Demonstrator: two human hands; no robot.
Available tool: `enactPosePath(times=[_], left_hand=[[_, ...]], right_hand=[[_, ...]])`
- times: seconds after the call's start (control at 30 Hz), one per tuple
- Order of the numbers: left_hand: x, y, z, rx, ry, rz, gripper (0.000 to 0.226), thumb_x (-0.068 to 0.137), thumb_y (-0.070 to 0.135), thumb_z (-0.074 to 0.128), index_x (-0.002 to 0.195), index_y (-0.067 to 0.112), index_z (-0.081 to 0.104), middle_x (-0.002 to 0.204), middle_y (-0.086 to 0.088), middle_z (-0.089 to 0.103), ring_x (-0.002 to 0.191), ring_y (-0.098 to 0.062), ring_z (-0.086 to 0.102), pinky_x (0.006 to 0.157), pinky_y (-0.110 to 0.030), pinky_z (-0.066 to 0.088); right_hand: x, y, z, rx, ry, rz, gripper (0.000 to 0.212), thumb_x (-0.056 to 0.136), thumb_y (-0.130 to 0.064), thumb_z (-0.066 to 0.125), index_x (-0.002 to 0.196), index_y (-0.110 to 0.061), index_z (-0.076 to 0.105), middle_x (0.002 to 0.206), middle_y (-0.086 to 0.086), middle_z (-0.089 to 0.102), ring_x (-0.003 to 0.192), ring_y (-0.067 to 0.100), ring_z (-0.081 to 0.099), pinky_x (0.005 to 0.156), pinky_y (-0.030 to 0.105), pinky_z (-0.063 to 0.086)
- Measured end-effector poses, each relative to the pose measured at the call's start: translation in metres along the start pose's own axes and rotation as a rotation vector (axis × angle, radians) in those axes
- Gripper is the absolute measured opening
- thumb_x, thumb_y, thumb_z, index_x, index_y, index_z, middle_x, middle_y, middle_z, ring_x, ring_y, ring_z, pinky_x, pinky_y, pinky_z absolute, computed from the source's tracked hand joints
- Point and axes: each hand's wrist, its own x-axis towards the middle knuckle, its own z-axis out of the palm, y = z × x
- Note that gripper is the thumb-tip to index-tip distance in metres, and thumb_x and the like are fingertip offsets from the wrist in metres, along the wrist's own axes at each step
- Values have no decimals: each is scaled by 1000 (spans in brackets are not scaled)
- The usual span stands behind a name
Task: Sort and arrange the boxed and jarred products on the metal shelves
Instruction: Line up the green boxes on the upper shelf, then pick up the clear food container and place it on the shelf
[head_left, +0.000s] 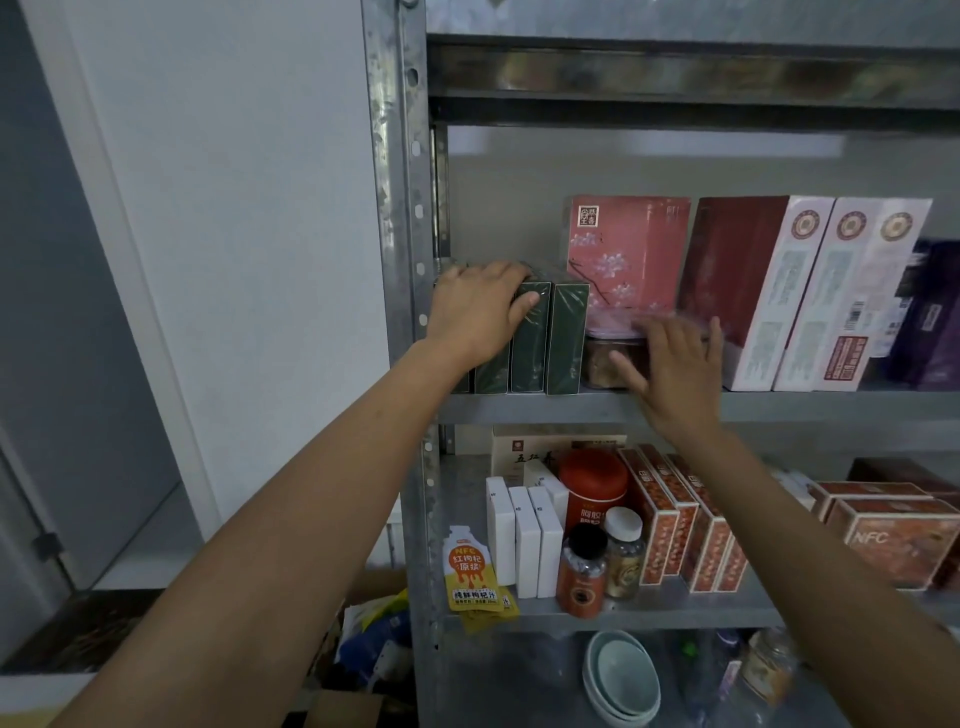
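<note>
the fingers (657, 332) of the right hand (675, 364) are spread and almost straight, holding nothing. blur smears them, so we cannot tell whether their tips touch anything. directly ahead of that palm, slightly to its left, stands a small clear jar (597, 366) with a pale lid and brownish contents, at the front edge of the upper metal shelf (779, 402). the thumb crosses the jar's front and the other fingers lie in front of its lid.

the jar is squat and upright, in a narrow gap. the green boxes (566, 338) are just beside it on the left and the white-and-maroon boxes (769, 291) on the right. a pink blossom box (628, 244) stands behind it.

across that row, the left hand (475, 306) grips the green boxes from above. its fingers (457, 273) curl over their tops and the thumb presses one front face. these boxes stand on end, long axis vertical, packed tight at the shelf's left end.

we judge that the next move turns on the jar. the right hand is plainly nearer and the jar lies straight ahead of it, while the left hand is occupied. with neighbours close on both sides, closing on the jar from the front looks like the workable approach.
</note>
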Motion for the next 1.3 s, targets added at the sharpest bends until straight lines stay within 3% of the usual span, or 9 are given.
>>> enactPosePath(times=[0.2,0.37,0.57,0.63,0.77,0.9,1.07,1.23,1.3], left_hand=[[-1,-1,-2,-28,-17,0,41,103,44,34,132,20,50,126,-3,62,116,-25,57,104,-40,31],[-1,1,-7,-10,-64,-5,42,104,43,32,133,18,49,128,-5,61,118,-27,56,105,-42,31],[-2,2,-17,-40,-182,-1,54,103,47,30,148,16,33,151,-9,41,140,-25,36,118,-44,16],[-14,9,-17,-119,-47,2,59,104,43,34,153,13,21,160,-8,23,149,-22,17,120,-39,4],[-56,39,0,-96,266,127,58,103,32,43,153,13,22,161,-9,21,149,-24,16,120,-36,0],[-74,44,28,223,63,243,66,104,40,32,155,18,-4,163,-7,-7,150,-25,-10,118,-41,-13],[-76,35,41,343,41,234,73,103,46,28,151,18,-18,160,-5,-20,148,-25,-16,116,-42,-15],[-74,39,41,317,3,222,73,103,48,26,152,16,-18,160,-7,-21,147,-26,-19,118,-41,-13],[-84,52,34,55,22,205,69,104,47,28,155,16,-6,162,-7,-16,149,-26,-15,121,-42,-9]], right_hand=[[-10,9,-2,-93,21,-120,89,64,-60,79,126,-2,53,122,21,55,117,36,52,107,60,27],[-18,11,-8,-119,56,-169,91,51,-44,93,122,0,55,116,24,56,110,39,54,99,55,33],[-28,13,-18,-107,152,-229,71,57,-18,91,117,-2,57,112,21,58,104,38,55,93,48,30],[-35,14,-21,-102,208,-252,70,56,-16,89,116,-3,55,111,22,59,102,38,57,92,45,28],[-56,13,-25,-67,300,-276,71,57,-13,87,117,-7,50,113,21,60,105,33,48,92,44,27],[-76,15,-29,-50,358,-286,71,60,-15,87,118,-8,47,110,22,61,103,30,42,94,45,28],[-93,17,-29,-20,428,-240,72,62,-20,90,119,-9,47,112,22,63,107,30,43,96,47,30],[-110,23,-24,-23,454,-263,74,61,-15,91,119,-10,46,124,11,48,112,32,43,99,47,28],[-117,25,-22,-30,492,-294,69,64,-13,89,119,-10,46,125,10,46,113,32,44,102,46,26]])
